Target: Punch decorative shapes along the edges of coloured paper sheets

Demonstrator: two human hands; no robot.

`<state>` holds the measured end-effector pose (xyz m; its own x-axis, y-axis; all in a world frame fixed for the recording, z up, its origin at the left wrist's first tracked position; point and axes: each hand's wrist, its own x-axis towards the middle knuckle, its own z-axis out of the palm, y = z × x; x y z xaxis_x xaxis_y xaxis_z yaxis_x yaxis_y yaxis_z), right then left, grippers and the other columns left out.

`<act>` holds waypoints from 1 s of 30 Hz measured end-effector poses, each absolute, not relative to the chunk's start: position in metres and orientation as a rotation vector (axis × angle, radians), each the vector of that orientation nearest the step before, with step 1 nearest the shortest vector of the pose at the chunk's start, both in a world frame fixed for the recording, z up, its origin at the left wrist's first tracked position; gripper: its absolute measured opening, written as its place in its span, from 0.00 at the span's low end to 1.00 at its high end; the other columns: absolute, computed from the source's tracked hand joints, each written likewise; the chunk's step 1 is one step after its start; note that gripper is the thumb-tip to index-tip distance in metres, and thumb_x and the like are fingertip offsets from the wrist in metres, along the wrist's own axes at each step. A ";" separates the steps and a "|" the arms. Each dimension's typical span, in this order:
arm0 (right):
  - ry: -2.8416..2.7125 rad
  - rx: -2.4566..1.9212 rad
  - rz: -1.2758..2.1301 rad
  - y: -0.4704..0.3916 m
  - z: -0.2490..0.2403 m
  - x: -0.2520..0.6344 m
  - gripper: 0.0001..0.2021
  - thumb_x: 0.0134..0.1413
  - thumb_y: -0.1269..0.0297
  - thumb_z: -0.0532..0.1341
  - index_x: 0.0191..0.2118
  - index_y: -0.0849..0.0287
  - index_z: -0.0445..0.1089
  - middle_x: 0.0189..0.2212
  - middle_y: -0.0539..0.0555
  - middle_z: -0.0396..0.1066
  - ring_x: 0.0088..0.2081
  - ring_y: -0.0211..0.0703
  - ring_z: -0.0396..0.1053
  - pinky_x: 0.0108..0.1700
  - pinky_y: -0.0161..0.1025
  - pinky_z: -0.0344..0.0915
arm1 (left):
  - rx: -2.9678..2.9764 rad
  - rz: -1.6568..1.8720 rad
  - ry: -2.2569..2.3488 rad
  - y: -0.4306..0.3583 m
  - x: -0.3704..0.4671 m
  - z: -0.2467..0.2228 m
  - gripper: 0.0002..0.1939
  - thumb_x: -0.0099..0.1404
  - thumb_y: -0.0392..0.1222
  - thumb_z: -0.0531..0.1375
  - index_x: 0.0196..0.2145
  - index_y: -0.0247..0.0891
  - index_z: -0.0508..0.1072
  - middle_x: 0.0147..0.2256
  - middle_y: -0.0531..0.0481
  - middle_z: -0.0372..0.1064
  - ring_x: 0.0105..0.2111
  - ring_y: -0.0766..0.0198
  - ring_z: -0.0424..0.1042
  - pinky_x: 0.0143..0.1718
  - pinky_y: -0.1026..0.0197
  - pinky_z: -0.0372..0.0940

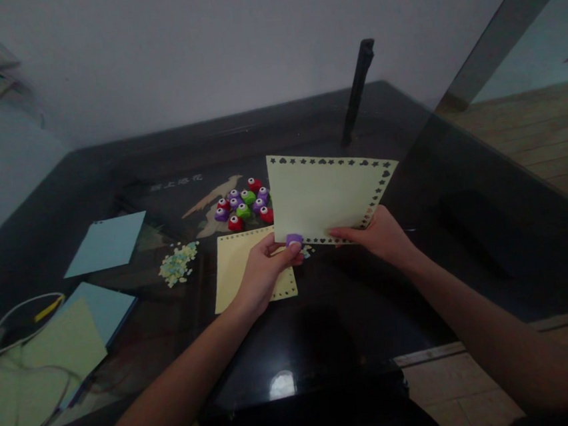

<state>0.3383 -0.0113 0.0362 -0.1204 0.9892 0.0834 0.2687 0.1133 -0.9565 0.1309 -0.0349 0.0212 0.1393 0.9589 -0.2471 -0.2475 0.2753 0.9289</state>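
My left hand (263, 265) is closed around a purple craft punch (294, 239), its thumb pressed on the top. The punch sits at the lower left edge of a pale green paper sheet (330, 198). Stars, hearts and other small shapes are cut along the sheet's top, right and bottom edges. My right hand (379, 234) pinches the same sheet at its lower right, thumb on the near face. Below lies a yellow paper sheet (232, 271) with punched edges, partly covered by my left hand. Several red, green and purple craft punches (243, 210) stand in a group behind it.
Paper confetti (178, 263) is heaped to the left. Blue sheets (109, 243) and green sheets (43, 377) lie farther left, with a white cable (3, 320) over them. A black upright post (359, 92) rises at the back of the dark glossy table (466, 222).
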 end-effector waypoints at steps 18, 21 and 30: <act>-1.566 -1.258 1.041 -0.011 0.034 0.340 0.13 0.40 0.64 0.69 0.36 0.58 0.75 0.37 0.55 0.77 0.39 0.49 0.75 0.44 0.46 0.72 | 0.940 1.014 1.088 -0.036 0.129 0.023 0.18 0.54 0.45 0.66 0.40 0.33 0.73 0.38 0.42 0.75 0.37 0.59 0.75 0.33 0.63 0.67; -1.576 -1.266 1.036 -0.011 0.035 0.340 0.13 0.40 0.64 0.69 0.37 0.58 0.75 0.37 0.55 0.77 0.40 0.50 0.74 0.45 0.47 0.71 | 0.911 1.028 1.054 -0.036 0.130 0.021 0.17 0.53 0.44 0.66 0.40 0.33 0.73 0.37 0.43 0.75 0.37 0.60 0.75 0.36 0.61 0.68; -1.601 -1.268 0.995 -0.011 0.034 0.340 0.13 0.40 0.62 0.69 0.36 0.57 0.75 0.37 0.54 0.77 0.40 0.50 0.74 0.46 0.47 0.70 | 0.886 1.068 1.023 -0.035 0.131 0.021 0.16 0.51 0.41 0.68 0.37 0.32 0.74 0.34 0.45 0.75 0.33 0.62 0.75 0.42 0.58 0.68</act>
